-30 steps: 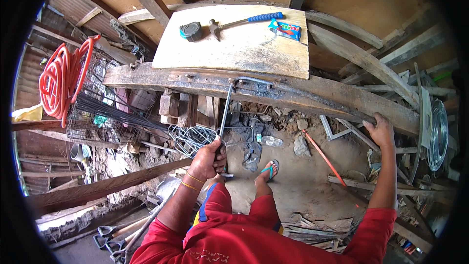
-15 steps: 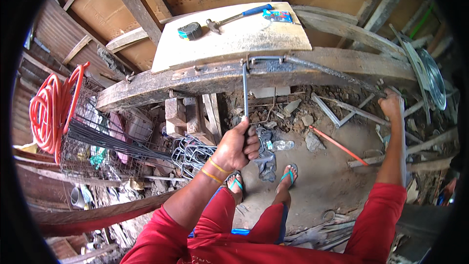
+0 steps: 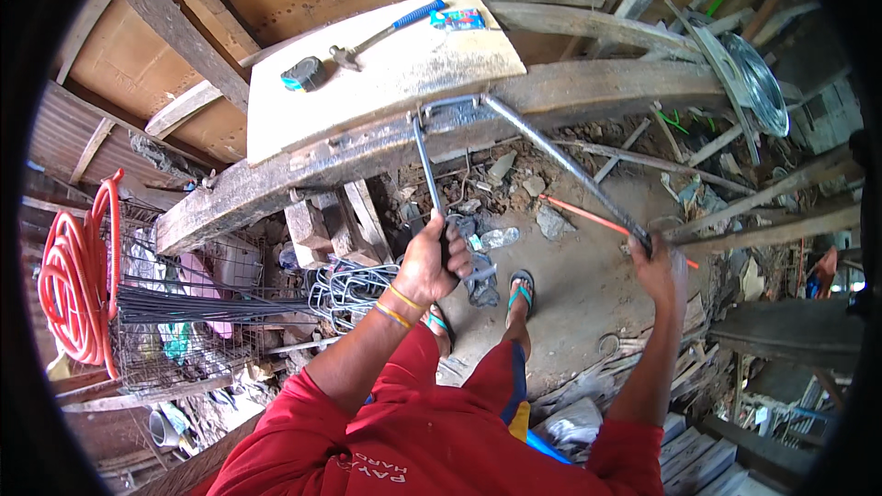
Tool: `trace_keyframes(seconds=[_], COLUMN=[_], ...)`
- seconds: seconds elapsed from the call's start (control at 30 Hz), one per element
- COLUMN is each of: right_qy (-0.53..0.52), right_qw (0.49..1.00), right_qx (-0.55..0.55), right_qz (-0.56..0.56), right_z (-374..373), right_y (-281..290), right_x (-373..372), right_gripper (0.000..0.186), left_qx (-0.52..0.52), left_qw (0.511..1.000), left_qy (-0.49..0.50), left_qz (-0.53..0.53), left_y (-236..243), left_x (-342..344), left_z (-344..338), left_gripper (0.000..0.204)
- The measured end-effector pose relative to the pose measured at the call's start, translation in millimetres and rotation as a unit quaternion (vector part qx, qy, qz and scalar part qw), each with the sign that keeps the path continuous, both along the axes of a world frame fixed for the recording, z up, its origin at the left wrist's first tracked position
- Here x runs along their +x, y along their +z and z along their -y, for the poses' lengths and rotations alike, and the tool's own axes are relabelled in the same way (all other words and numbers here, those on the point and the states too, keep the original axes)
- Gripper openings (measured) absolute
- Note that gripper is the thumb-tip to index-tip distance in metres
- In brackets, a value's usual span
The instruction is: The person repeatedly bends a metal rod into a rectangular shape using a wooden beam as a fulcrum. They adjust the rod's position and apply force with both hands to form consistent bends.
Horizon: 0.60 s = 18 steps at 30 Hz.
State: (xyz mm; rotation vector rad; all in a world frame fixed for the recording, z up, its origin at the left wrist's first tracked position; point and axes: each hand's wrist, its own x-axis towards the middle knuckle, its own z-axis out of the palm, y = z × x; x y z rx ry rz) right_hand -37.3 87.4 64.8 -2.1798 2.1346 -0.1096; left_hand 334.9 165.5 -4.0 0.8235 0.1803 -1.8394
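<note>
Shows a makeshift workshop, with hammer (image 3: 404, 21), tape measure (image 3: 307, 73), bent rods (image 3: 349, 296), earth floor (image 3: 588, 331) and, at left, seemingly corrugated sheeting (image 3: 78, 133).

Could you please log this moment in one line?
left hand: holding bent metal rod; right hand: holding long bar; hammer: on board
</note>
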Motion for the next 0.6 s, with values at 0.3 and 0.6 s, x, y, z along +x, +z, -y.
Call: trace_keyframes(seconds=[0.3,0.6], right_qy=[0.030,-0.003], right_qw=[0.884,0.797], right_qx=[0.404,0.489], right_qz=[0.234,0.355], right_z=[63,70], right_y=[16,15], right_x=[-45,-50], right_gripper=[0.040,0.027], left_qx=[0.044,0.073], left_qw=[0.998,0.995], left_qy=[0.040,0.051], left_qz=[-0.021,0.034], left_y=[-6,-3], left_x=[-6,-10], left_z=[0,2], left_gripper=[0.050,0.049])
